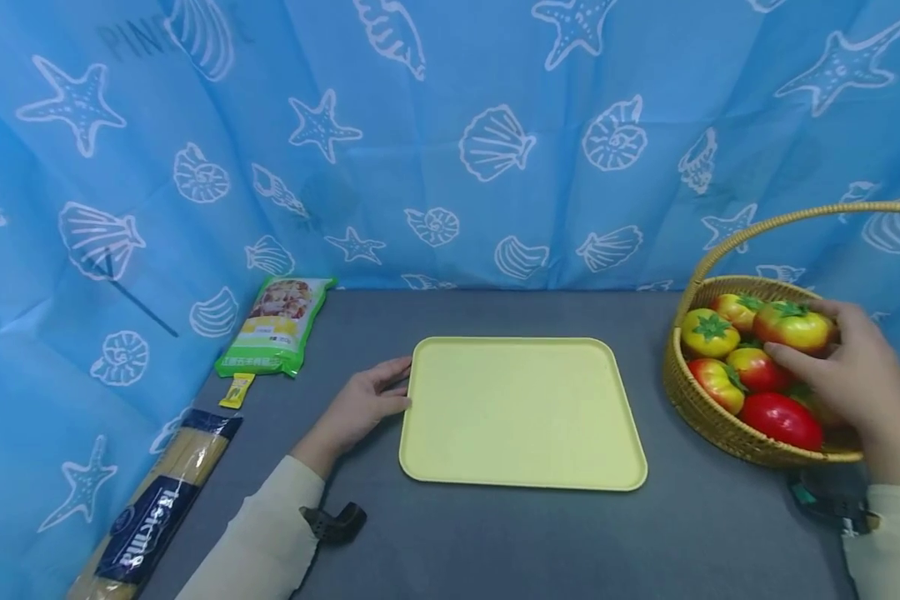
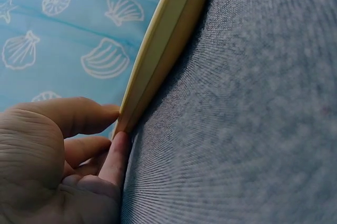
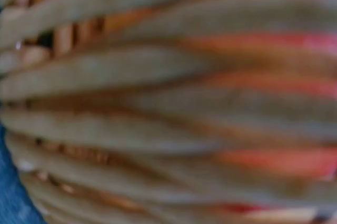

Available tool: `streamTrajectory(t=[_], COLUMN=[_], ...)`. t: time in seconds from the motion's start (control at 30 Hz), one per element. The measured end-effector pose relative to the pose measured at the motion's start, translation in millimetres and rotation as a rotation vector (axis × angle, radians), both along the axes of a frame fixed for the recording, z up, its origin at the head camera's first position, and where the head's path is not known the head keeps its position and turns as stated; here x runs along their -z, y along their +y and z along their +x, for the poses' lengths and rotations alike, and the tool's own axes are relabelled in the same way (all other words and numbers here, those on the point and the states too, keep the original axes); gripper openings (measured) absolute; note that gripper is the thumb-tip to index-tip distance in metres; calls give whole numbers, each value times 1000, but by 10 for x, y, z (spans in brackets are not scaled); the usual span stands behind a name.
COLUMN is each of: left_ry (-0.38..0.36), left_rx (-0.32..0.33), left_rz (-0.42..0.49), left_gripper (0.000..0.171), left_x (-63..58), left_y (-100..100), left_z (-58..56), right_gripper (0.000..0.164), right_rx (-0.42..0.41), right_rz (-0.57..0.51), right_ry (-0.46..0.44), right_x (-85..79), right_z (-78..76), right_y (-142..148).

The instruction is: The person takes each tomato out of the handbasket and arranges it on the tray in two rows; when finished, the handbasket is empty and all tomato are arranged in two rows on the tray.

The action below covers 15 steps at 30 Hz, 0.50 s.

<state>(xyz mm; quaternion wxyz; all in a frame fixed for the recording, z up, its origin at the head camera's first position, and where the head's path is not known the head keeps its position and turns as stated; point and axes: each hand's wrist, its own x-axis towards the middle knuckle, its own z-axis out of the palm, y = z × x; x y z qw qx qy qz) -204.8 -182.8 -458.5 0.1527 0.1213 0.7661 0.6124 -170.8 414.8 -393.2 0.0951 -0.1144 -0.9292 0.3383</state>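
Note:
My left hand (image 1: 360, 404) lies at the left edge of a pale yellow tray (image 1: 525, 412). In the left wrist view its thumb and another fingertip touch the outer side of the tray's rim (image 2: 158, 45). Over a wicker basket (image 1: 678, 375) on the right, my right hand (image 1: 855, 367) grips a red and yellow tomato (image 1: 793, 327) with a green top, thumb on the near side. More tomatoes (image 1: 709, 333) and a glossy red fruit or vegetable (image 1: 782, 421) sit in the basket. Blurred basket weave (image 3: 131, 71) fills the right wrist view and hides the hand.
A green and white food packet (image 1: 273, 325) lies at the back left, with a small yellow sachet (image 1: 237, 390) just below it. Nearer on the left is a pack of noodles (image 1: 157, 517). The basket's tall handle (image 1: 787, 218) arches over the right side. Blue curtain hangs behind.

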Motion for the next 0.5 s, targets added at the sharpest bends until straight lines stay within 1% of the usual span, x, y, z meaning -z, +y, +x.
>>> streamTrajectory(t=[0.2,0.3,0.43,0.5], left_ry=[7,9,15,12], left_rx=[-2,1,2,4], left_rz=[-16,-20,-19,-18], left_gripper=[72,71,71,71], left_x=[-4,-3,-2,0], left_y=[-5,3,2,-6], left_z=[4,0,3,10], right_gripper=[89,87,83,82], right_rx=[22,13,-19,-27], right_rz=[-23,-18,54,81], right_ry=[14,45,92,100], right_x=[6,8,1,-6], right_z=[28,40,45,46], right_y=[-33,-30,-24,-25])
